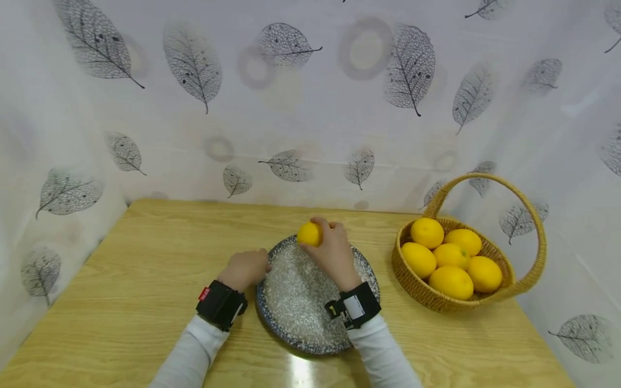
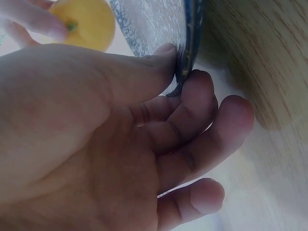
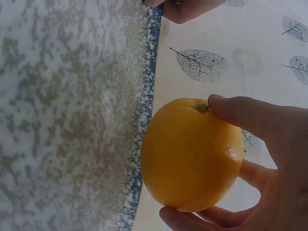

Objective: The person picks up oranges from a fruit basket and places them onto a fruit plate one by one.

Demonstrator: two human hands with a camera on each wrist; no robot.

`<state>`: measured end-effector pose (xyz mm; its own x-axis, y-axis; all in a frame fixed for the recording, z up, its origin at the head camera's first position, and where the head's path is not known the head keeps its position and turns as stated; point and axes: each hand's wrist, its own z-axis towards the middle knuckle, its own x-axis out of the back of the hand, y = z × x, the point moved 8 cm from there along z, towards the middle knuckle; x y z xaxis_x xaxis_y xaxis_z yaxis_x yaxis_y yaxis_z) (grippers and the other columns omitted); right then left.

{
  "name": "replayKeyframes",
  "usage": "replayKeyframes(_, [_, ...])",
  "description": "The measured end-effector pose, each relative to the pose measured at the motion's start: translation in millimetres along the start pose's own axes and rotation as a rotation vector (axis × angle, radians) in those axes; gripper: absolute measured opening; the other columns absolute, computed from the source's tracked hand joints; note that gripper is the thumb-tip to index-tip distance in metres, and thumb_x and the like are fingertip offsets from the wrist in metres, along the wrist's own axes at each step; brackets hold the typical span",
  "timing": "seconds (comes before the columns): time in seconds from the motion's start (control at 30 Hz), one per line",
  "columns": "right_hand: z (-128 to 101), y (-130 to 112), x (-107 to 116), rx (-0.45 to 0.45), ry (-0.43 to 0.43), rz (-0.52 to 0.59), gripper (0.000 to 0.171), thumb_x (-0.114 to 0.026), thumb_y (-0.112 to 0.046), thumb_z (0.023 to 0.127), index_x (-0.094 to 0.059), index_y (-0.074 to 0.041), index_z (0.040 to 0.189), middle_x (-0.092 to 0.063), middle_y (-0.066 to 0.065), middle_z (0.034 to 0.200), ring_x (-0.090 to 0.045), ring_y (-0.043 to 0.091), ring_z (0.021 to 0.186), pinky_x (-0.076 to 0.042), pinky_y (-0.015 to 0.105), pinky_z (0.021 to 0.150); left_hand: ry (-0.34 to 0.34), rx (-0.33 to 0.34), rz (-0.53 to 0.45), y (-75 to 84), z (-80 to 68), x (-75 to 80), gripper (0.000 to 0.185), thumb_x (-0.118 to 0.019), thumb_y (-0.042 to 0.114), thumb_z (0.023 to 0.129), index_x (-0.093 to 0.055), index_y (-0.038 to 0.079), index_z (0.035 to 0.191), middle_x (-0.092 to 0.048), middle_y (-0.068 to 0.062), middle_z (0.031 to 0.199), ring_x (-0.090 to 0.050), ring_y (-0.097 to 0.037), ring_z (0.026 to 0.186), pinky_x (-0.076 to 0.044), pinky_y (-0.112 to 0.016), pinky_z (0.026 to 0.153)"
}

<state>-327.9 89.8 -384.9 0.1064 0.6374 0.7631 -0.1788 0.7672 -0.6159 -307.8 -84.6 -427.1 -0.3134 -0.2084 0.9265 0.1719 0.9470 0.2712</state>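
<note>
A yellow fruit is in the grip of the right hand, between thumb and fingers, near the far rim of a speckled plate. The left hand pinches the plate's left rim. Right of it on the worktop stands a wicker basket of similar fruits.

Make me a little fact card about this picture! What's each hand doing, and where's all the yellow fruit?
left hand: pinches the rim of the plate
right hand: holds one yellow fruit near the plate's far edge
plate: round, speckled gray, dark blue rim, on the table
basket: woven, tall handle, to the right of the plate
fruit in the basket: six that I can see
background: pale sheet with gray leaves printed on it
</note>
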Motion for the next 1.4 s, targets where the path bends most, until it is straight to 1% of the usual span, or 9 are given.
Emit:
replayKeyframes(0.1, [-0.1,2.7,-5.0,0.0,-0.017,0.025,0.063,-0.083,-0.027,0.085,-0.057,-0.016,0.142,-0.053,0.029,0.135,-0.062,0.042,0.112,-0.057,0.055,0.087,0.0,-0.004,0.004,1.5,-1.7,1.7,0.023,-0.058,0.015,0.102,-0.065,-0.005,0.112,-0.073,-0.021,0.103,-0.071,-0.032,0.092,-0.058,-0.048,0.078])
replayKeyframes(0.2, [0.9,6.6,-11.0,0.001,-0.029,0.034,0.065,-0.083,-0.027,0.085,-0.056,-0.015,0.143,-0.052,0.03,0.136,-0.06,0.043,0.115,-0.056,0.056,0.088,-0.004,-0.002,0.001,2.1,-2.0,2.0,0.022,-0.058,0.016,0.102,-0.065,-0.004,0.11,-0.073,-0.02,0.102,-0.07,-0.031,0.09,-0.058,-0.047,0.077])
replayKeyframes(0.33, [3.0,10.3,-18.3,0.011,-0.04,0.017,0.067,-0.083,-0.027,0.086,-0.054,-0.016,0.145,-0.051,0.03,0.14,-0.058,0.045,0.12,-0.055,0.057,0.091,-0.01,0.005,0.002,1.8,-2.2,1.7,0.023,-0.058,0.016,0.103,-0.064,-0.004,0.111,-0.073,-0.02,0.101,-0.07,-0.03,0.088,-0.058,-0.047,0.076])
replayKeyframes(0.4, [3.7,10.1,-19.9,0.016,-0.048,0.014,0.068,-0.083,-0.027,0.086,-0.053,-0.016,0.146,-0.05,0.03,0.141,-0.057,0.046,0.122,-0.055,0.058,0.093,-0.009,0.005,0.002,1.6,-2.4,1.9,0.023,-0.057,0.016,0.103,-0.064,-0.005,0.112,-0.073,-0.02,0.103,-0.07,-0.031,0.09,-0.058,-0.048,0.077])
replayKeyframes(0.63, [3.3,8.7,-19.8,0.005,-0.079,0.018,0.072,-0.084,-0.025,0.084,-0.051,-0.017,0.148,-0.048,0.029,0.145,-0.054,0.046,0.126,-0.054,0.06,0.094,-0.004,0.011,-0.006,1.0,-2.3,1.5,0.025,-0.058,0.015,0.103,-0.064,-0.006,0.114,-0.073,-0.021,0.105,-0.071,-0.033,0.094,-0.058,-0.049,0.08])
replayKeyframes(0.8, [2.1,8.9,-19.1,0.017,-0.08,0.023,0.07,-0.083,-0.025,0.085,-0.052,-0.016,0.147,-0.037,0.026,0.156,-0.048,0.047,0.134,-0.052,0.06,0.097,-0.006,0.013,0.002,0.3,-1.6,-0.3,0.027,-0.058,0.016,0.103,-0.063,-0.006,0.118,-0.073,-0.021,0.107,-0.071,-0.033,0.094,-0.058,-0.049,0.08])
replayKeyframes(0.87, [1.7,8.2,-18.5,0.031,-0.076,0.014,0.068,-0.083,-0.025,0.086,-0.053,-0.015,0.146,-0.035,0.025,0.157,-0.046,0.046,0.136,-0.052,0.06,0.099,-0.005,0.011,0.003,0.5,-1.6,-0.2,0.028,-0.058,0.016,0.103,-0.063,-0.007,0.12,-0.073,-0.021,0.107,-0.071,-0.033,0.094,-0.058,-0.049,0.08])
replayKeyframes(1.07, [1.3,6.1,-17.2,0.062,-0.078,-0.028,0.068,-0.083,-0.026,0.086,-0.053,-0.015,0.146,-0.044,0.022,0.152,-0.049,0.042,0.133,-0.052,0.058,0.098,-0.01,0.009,-0.001,0.1,-0.6,-1.5,0.028,-0.057,0.016,0.103,-0.063,-0.006,0.12,-0.073,-0.021,0.109,-0.071,-0.034,0.097,-0.058,-0.049,0.081])
replayKeyframes(1.4, [1.5,3.6,-15.0,0.071,-0.094,-0.028,0.065,-0.082,-0.027,0.087,-0.054,-0.015,0.145,-0.045,0.02,0.153,-0.048,0.042,0.134,-0.05,0.057,0.101,-0.005,-0.009,-0.003,-1.7,2.2,-3.2,0.026,-0.059,0.016,0.102,-0.064,-0.006,0.116,-0.073,-0.02,0.105,-0.071,-0.032,0.095,-0.057,-0.048,0.081])
